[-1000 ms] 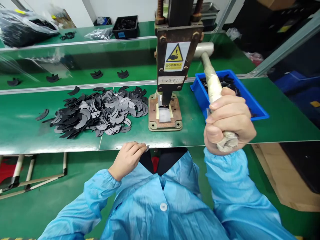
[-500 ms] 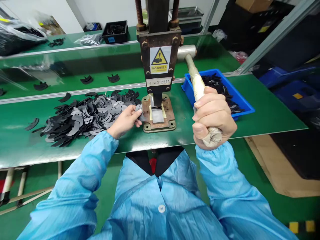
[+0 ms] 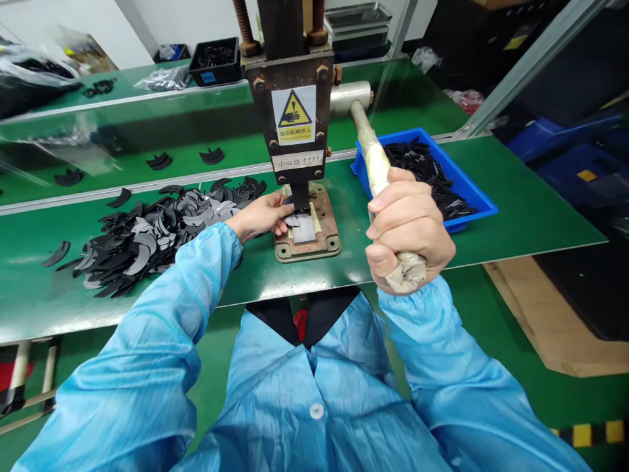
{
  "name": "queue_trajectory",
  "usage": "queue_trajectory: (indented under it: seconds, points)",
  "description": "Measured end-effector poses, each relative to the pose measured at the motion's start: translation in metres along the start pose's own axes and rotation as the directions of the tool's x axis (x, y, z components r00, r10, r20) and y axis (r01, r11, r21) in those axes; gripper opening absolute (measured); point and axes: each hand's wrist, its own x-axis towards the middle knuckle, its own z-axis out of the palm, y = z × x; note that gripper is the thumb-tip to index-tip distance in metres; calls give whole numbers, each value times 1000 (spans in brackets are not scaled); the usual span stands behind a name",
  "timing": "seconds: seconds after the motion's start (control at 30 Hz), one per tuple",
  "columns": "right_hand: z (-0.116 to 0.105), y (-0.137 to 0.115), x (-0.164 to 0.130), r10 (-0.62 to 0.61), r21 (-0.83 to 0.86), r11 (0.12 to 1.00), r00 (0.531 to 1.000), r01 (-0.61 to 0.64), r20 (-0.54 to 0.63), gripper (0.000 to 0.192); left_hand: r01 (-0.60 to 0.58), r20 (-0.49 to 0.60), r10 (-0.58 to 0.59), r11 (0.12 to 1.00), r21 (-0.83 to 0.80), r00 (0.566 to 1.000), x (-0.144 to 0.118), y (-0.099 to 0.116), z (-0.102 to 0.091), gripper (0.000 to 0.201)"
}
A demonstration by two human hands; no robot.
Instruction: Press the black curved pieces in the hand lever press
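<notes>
Between the fingers of my left hand [image 3: 265, 215] is a dark curved plastic piece [image 3: 291, 221], held at the left side of the pale plate on the press base [image 3: 314, 248], just under the ram. My right hand [image 3: 411, 229] is wrapped round the taped lever handle [image 3: 374, 164] of the hand press [image 3: 289, 72], which stands upright in front of me. A warning label [image 3: 293, 115] is stuck on the press. Left of my left hand lies a heap of grey and black curved pieces [image 3: 147, 242]. Where exactly the held piece touches the plate is hard to see.
Right of the press sits a blue bin [image 3: 472, 190] full of black parts. Several curved pieces [image 3: 212, 156] lie on the strip behind the heap. A black tray [image 3: 216, 62] with parts stands farther back. The green bench's front edge [image 3: 531, 252] runs before me.
My left hand has moved right with the curved piece, from the base's left edge to under the ram. My right hand still grips the lever. The view has shifted slightly.
</notes>
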Motion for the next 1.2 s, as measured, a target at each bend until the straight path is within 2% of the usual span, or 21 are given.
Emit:
queue_trajectory:
  seconds: [0.17, 0.33, 0.47, 0.7, 0.77, 0.83, 0.9, 0.97, 1.0, 1.07, 1.13, 1.2]
  points:
    - [4, -1, 1, -19, 36, 999, 999, 20, -42, 39, 83, -29, -82, 995, 54, 996, 3, 10, -1, 29]
    - [4, -3, 2, -7, 46, 999, 999, 9, -37, 35, 96, -9, -97, 995, -32, 995, 4, 15, 3, 35]
    - [4, -5, 3, -5, 62, 998, 999, 7, -33, 30, 125, -37, -124, 992, 20, 992, 1, 18, 7, 29]
    - [6, -7, 3, 24, 28, 999, 998, -22, -55, 33, 119, -111, -112, 991, 59, 987, -5, 20, 20, 16]
    - [5, -6, 3, 1, 15, 1000, 999, -1, -36, 33, 86, -141, -83, 996, 15, 986, -10, 18, 24, 16]
    - [3, -5, 3, -20, 9, 1000, 1000, 21, -18, 33, 33, -122, -43, 996, -77, 992, -18, 17, 21, 17]
    - [1, -4, 3, -30, 18, 999, 1000, 30, -6, 34, -32, -84, 20, 989, -145, 996, -30, 16, 7, 19]
    - [1, -3, 3, -29, 28, 999, 1000, 29, -4, 35, -119, -115, 108, 988, -96, 987, -42, 16, -19, 22]
    - [1, -3, 3, -24, 34, 999, 1000, 24, -3, 36, -157, -167, 154, 988, -7, 974, -47, 14, -35, 25]
    - [1, -3, 2, -8, 46, 999, 1000, 9, -4, 36, -167, -271, 246, 944, 284, 931, -56, 9, -67, 29]
    - [3, -4, 2, 0, 62, 998, 1000, 1, -16, 36, -91, -276, 318, 788, 609, 907, -61, -1, -92, 30]
    - [4, -4, 2, -7, 79, 997, 1000, 9, -27, 36, -43, -176, 337, 552, 833, 925, -63, -15, -106, 33]
